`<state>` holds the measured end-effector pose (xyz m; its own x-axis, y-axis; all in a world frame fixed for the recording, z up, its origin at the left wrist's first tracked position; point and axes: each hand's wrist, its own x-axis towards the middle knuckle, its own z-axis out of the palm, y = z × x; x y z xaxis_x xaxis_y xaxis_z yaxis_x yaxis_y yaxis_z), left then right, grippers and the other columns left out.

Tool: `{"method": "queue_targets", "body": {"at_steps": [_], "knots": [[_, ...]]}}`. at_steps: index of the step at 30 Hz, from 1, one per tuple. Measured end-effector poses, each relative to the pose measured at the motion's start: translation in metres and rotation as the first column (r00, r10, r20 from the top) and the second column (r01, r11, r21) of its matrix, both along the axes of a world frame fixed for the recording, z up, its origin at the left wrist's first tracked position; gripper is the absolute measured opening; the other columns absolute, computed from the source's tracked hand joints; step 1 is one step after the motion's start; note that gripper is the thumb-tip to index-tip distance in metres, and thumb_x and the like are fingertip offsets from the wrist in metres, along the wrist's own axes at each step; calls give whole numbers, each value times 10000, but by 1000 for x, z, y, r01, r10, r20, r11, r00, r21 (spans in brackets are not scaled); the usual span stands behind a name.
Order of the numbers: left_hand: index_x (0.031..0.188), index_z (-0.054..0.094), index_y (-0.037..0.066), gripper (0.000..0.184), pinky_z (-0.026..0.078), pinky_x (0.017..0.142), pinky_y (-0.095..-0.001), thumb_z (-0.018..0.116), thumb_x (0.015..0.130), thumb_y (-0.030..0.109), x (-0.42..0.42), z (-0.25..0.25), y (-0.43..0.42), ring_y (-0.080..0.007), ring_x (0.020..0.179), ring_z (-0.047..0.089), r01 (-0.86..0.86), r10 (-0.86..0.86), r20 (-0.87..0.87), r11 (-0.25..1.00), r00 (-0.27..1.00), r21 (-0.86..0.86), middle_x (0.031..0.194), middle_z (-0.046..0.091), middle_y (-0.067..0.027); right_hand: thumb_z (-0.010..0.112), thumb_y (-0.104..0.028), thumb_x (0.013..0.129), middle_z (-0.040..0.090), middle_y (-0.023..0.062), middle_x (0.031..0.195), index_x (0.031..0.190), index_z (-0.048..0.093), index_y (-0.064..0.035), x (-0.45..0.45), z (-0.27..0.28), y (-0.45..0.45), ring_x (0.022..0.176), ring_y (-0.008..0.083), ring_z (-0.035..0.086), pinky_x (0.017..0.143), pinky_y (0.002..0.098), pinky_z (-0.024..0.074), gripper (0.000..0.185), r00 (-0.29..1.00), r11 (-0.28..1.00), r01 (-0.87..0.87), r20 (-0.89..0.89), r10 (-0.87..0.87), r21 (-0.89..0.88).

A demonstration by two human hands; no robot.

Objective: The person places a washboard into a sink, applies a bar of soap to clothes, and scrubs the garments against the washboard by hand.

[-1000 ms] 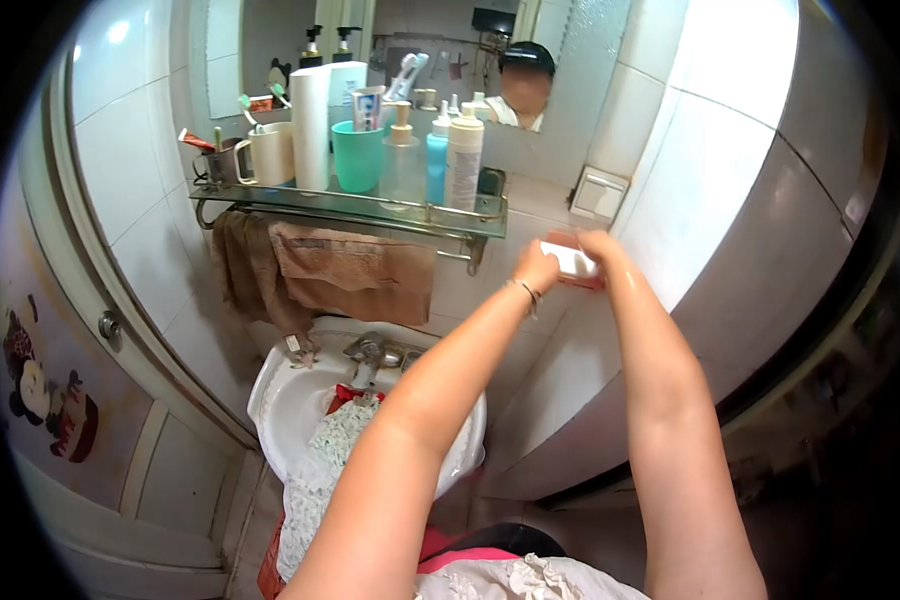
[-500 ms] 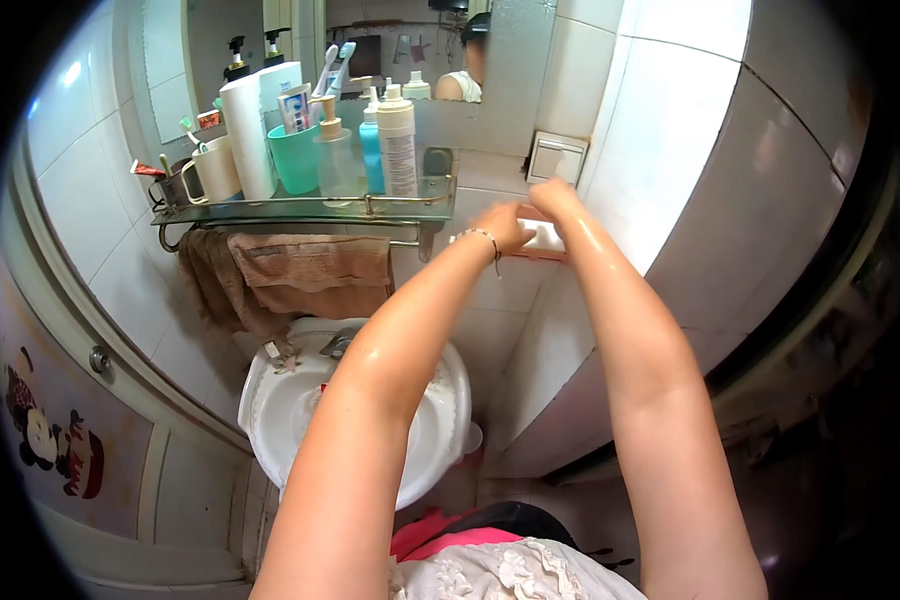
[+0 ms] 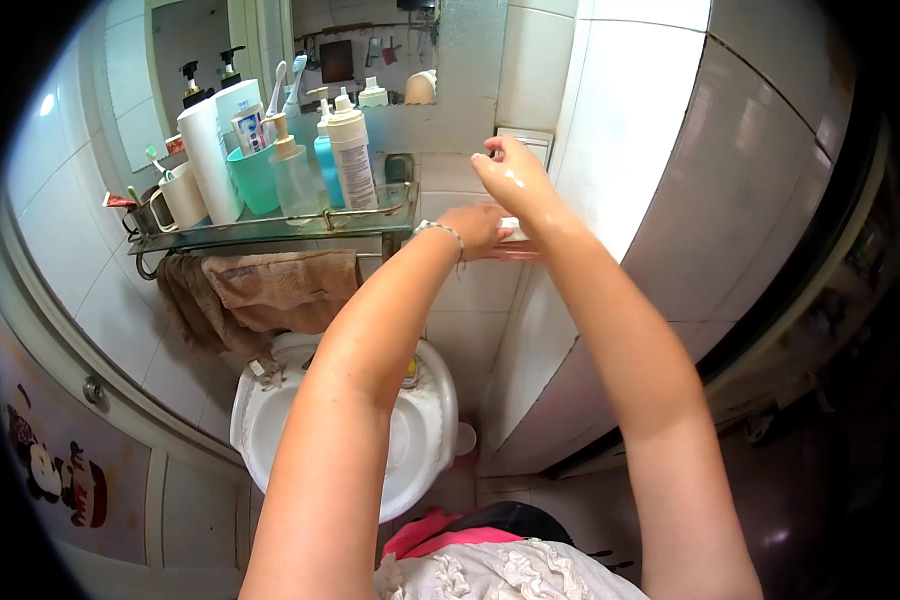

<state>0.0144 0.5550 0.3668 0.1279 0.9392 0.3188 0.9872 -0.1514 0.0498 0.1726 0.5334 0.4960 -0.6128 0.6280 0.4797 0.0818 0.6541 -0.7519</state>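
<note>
My left hand (image 3: 473, 231), with a beaded bracelet on its wrist, reaches to a pinkish holder (image 3: 518, 250) on the wall. Its fingers are stretched out and a little apart at the holder's front. Something white (image 3: 511, 229) shows there beside the fingertips; I cannot make out its kind. My right hand (image 3: 516, 182) is raised just above and to the right, in front of a wall switch (image 3: 530, 143). Its skin gleams wet, and its fingers are loosely bent with a gap by the thumb and nothing visible in them. My right wrist hides part of the holder.
To the left, a glass shelf (image 3: 270, 235) bears several bottles, a green cup (image 3: 255, 180) and a mug (image 3: 182, 197). Brown towels (image 3: 270, 290) hang beneath it. A white washbasin (image 3: 425, 460) stands below, partly behind my left arm. A tiled wall corner (image 3: 620, 150) juts out at right.
My right hand has lifted away from the holder and turned its wet back into view. My left hand stays at the holder. The whole view has shifted slightly.
</note>
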Motion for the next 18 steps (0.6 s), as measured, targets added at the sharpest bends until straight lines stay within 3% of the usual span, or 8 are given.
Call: {"method": "queue_targets", "body": {"at_steps": [2,5,6,8,9,11,15,18], "knots": [[1262,539,45,389,466,959,-452,436,1006,319,-14,-7,18,-369,1128,592,236,-221,-128,964,967,125,1298,578,-200,587,-245,866,599,191,1176,1291,501,29,11,-14,-4,1035,283,592,934,372,463,513,995,993,-51,-94,41,-104],[1228,572,31,431,462,947,-462,400,1014,363,14,39,-10,-399,1099,596,-118,85,-134,957,987,-266,1213,622,-224,571,-206,892,521,185,1258,1328,440,53,34,-38,-36,1058,258,541,935,378,440,524,906,839,-190,-420,-50,-510],[1191,597,21,452,460,943,-464,385,1016,380,15,41,-18,-408,1086,597,-191,209,76,962,975,-195,1171,635,-237,571,-206,892,521,185,1258,1328,440,53,35,-51,-34,1058,258,541,935,378,440,524,905,839,-190,-423,-52,-510],[1089,655,-3,513,458,936,-464,369,1015,416,22,50,-28,-419,1059,602,-281,307,324,952,895,-124,1113,648,-264,526,-195,925,480,209,1286,1367,354,64,26,-85,-16,1117,293,510,964,403,425,541,823,481,-397,-535,-190,-782],[1089,655,-3,513,458,936,-464,369,1015,416,22,47,-29,-419,1059,602,-279,305,319,952,897,-125,1113,648,-264,526,-195,925,480,209,1286,1367,354,64,16,-94,-9,1117,293,510,964,403,425,541,820,480,-400,-539,-194,-781],[1140,645,11,500,469,897,-456,376,1010,412,20,44,-29,-424,1008,617,-294,287,310,956,907,-24,1060,662,-263,493,-199,950,455,225,1277,1360,313,58,-7,-99,0,1180,325,484,988,446,425,516,707,213,-493,-531,-467,-844],[1144,648,21,543,472,894,-446,333,1018,444,33,51,-39,-420,1011,618,-333,342,434,938,833,-99,1053,672,-248,543,-241,941,471,143,1292,1329,322,-87,-9,-66,-18,1217,359,486,982,514,454,472,666,97,-572,-530,-525,-815],[1105,666,18,502,449,932,-465,352,1011,398,36,52,-42,-411,1048,603,-362,350,504,929,790,-77,1085,665,-239,521,-531,894,508,78,1243,1257,444,-169,-23,-58,-11,1106,283,531,860,486,435,519,700,40,-497,-428,-572,-867]]}}
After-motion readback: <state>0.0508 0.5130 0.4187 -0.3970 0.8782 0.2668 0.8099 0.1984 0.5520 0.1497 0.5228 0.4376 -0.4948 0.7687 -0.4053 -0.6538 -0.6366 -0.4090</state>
